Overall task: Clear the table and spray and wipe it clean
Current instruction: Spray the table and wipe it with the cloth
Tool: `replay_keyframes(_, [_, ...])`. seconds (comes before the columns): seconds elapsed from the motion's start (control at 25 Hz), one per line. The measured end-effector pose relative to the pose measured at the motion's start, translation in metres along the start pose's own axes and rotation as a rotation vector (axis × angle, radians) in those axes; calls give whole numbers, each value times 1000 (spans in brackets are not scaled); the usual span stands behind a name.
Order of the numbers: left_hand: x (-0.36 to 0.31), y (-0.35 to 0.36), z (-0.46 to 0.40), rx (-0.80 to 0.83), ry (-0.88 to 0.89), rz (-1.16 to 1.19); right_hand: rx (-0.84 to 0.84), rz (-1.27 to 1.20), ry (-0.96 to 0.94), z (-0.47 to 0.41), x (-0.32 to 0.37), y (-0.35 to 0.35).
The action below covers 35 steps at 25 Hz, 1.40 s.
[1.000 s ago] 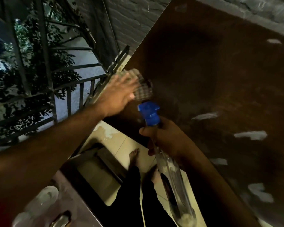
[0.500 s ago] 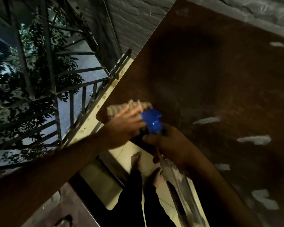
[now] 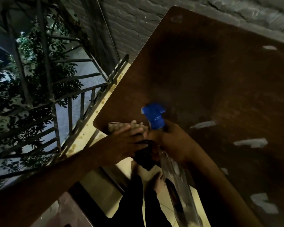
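Observation:
A dark brown table (image 3: pixel 203 76) fills the right of the view, with pale scuffed patches on its surface. My left hand (image 3: pixel 129 141) presses a checked cloth (image 3: pixel 116 126) flat on the table's near left corner, fingers stretched over it; part of the cloth hangs over the edge. My right hand (image 3: pixel 172 141) grips the neck of a clear spray bottle (image 3: pixel 175 174) with a blue trigger head (image 3: pixel 154 117), held tilted just right of the cloth, its body pointing down toward me.
A metal railing (image 3: pixel 69 102) with foliage behind it runs along the left. A brick wall (image 3: pixel 138 22) stands behind the table. Below the table edge are pale floor tiles, my bare feet (image 3: pixel 157 179) and a dark step.
My left hand has dragged the cloth along the table's left edge toward me, down to the near corner. The right hand with the spray bottle has stayed about where it was.

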<state>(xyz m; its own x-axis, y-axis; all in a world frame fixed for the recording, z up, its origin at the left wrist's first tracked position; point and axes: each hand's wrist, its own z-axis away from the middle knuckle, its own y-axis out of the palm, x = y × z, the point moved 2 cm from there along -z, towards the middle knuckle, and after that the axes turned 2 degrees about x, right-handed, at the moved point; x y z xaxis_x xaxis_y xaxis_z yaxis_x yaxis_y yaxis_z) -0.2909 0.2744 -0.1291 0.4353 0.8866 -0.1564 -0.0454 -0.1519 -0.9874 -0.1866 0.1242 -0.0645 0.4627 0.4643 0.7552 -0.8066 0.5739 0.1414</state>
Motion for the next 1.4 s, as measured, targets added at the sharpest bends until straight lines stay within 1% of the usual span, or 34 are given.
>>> replay_keyframes(0.04, [22,-2,0,28,-90,35,-10,7,-8,0,-1,-1])
replay_keyframes(0.12, [78,6,-5,67,-349,82,-76,-29,7,-2,-3,-5])
replay_keyframes(0.16, [85,9,-12,98,-428,106,-101,-62,14,-3,-2,-7])
replay_keyframes(0.2, [77,18,-16,90,-401,47,-109,-89,12,-3,0,-8])
replay_keyframes(0.24, [55,29,-21,121,-292,-17,-110,-106,3,-3,2,-8])
replay_keyframes(0.32, [16,38,-8,128,-19,-11,-117,-116,-24,-1,5,-11])
replay_keyframes(0.36, [21,34,-2,107,27,40,-128,-122,-36,1,6,-15])
replay_keyframes(0.4, [42,28,-1,102,-20,91,-145,-131,-45,2,7,-18])
replay_keyframes(0.48, [91,9,-22,63,-345,168,-187,-151,-56,1,5,-25])
replay_keyframes(0.52, [100,5,-35,109,-447,165,-203,-172,-60,1,4,-29])
replay_keyframes(0.56, [98,11,-46,156,-457,123,-212,-194,-61,1,3,-31])
replay_keyframes(0.6, [84,19,-54,196,-365,103,-213,-213,-66,0,3,-33])
replay_keyframes(0.64, [69,26,-56,238,-219,77,-211,-222,-73,0,4,-36])
replay_keyframes(0.68, [62,28,-55,243,-116,78,-204,-225,-80,1,4,-38])
replay_keyframes(0.72, [72,25,-54,222,-122,82,-201,-225,-82,3,5,-39])
replay_keyframes(0.8, [108,17,-77,101,-394,99,-224,-222,-88,3,9,-48])
replay_keyframes(0.84, [110,12,-94,97,-481,103,-239,-225,-83,2,11,-51])
replay_keyframes(0.88, [101,13,-110,129,-458,78,-253,-234,-80,0,14,-54])
replay_keyframes(0.96, [66,26,-120,235,-215,48,-277,-272,-91,-2,22,-63])
replay_keyframes(1.0, [63,25,-115,254,-141,81,-282,-290,-97,1,26,-67])
replay_keyframes(1.04, [77,22,-109,250,-175,103,-282,-295,-101,4,30,-70])
replay_keyframes(1.08, [101,18,-111,207,-313,115,-284,-292,-107,8,34,-74])
replay_keyframes(1.12, [121,13,-116,147,-489,128,-286,-286,-107,10,37,-77])
replay_keyframes(1.16, [130,10,-129,129,-600,129,-288,-287,-108,11,40,-82])
replay_keyframes(1.2, [127,11,-143,130,-592,113,-293,-299,-113,11,43,-86])
replay_keyframes(1.24, [110,15,-154,143,-464,88,-298,-322,-120,8,44,-91])
replay_keyframes(1.28, [91,24,-159,174,-284,69,-300,-345,-124,2,45,-95])
replay_keyframes(1.32, [82,27,-157,186,-147,75,-298,-364,-117,-2,47,-99])
replay_keyframes(1.36, [91,25,-155,164,-113,84,-296,-379,-106,-5,48,-101])
replay_keyframes(1.4, [114,20,-164,106,-196,84,-301,-389,-109,-13,49,-104])
